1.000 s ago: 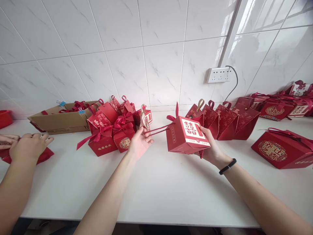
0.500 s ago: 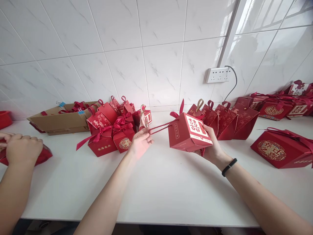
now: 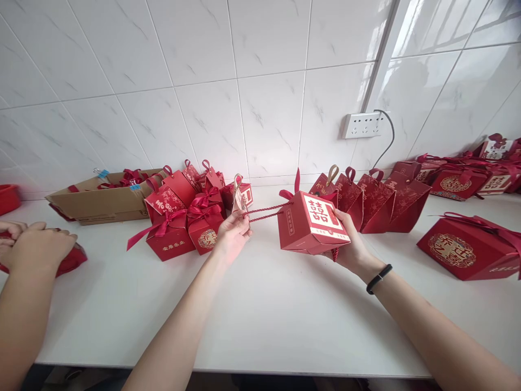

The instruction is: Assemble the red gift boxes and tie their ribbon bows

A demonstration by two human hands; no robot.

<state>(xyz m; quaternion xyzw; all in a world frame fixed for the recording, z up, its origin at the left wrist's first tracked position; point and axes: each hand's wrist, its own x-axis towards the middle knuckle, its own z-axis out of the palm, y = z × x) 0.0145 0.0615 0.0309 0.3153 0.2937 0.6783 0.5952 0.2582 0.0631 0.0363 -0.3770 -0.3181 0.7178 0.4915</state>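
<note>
My right hand (image 3: 350,247) grips a red gift box (image 3: 311,225) with a white label, tilted on its side above the white counter (image 3: 260,315). From the box's top a red cord handle (image 3: 264,213) stretches left, pulled taut by the pinched fingers of my left hand (image 3: 233,232). A small tag on the cord stands just above those fingers. A black band is on my right wrist.
A cluster of red ribbon boxes (image 3: 185,217) sits left of my left hand, a cardboard box (image 3: 103,201) behind it. Red folded bags (image 3: 376,198) stand behind the held box. More red boxes (image 3: 468,247) lie right. Another person's hands (image 3: 35,247) press a red item at far left.
The box dipped slightly and the cord stays stretched between my hands. The other person's hands at far left shifted a little on their red item.
</note>
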